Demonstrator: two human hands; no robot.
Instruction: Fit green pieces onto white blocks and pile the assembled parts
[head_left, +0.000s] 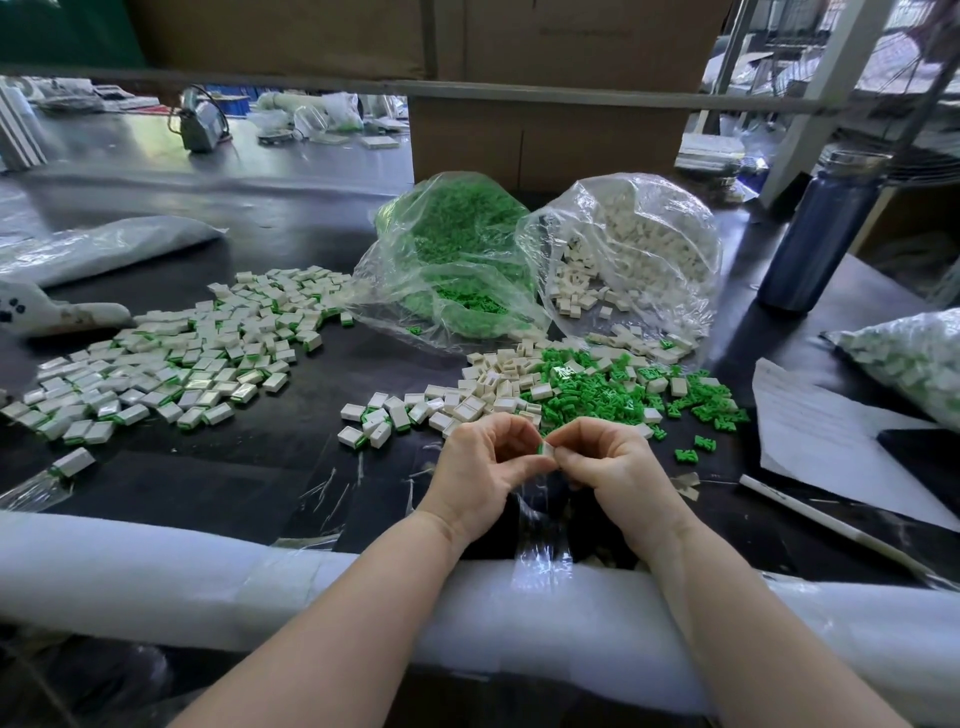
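Near the counter's (249, 473) front edge, both hands meet: left hand (480, 475) and right hand (615, 467) fingers (524, 434) are clamped on one white block (549, 450) with a green piece. Assembled parts (171, 364) spread toward the left edge.

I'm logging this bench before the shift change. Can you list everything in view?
Assembled parts: large pile, white with green edges, table left.
Loose blocks: small heap, white, centre.
Loose pieces: heap, green, centre right.
Green bag: one, clear, open, behind the heaps.
White bag: one, clear, open, right of the green bag.
Sealed bag: one, clear, holding assembled parts, far right.
Bottle: one, blue, right rear.
Paper: one sheet, white, right.
Boxes: cardboard, brown, rear; count unclear.
Foam roll: white, near edge.
Left hand, right hand: both pinch one block between them.
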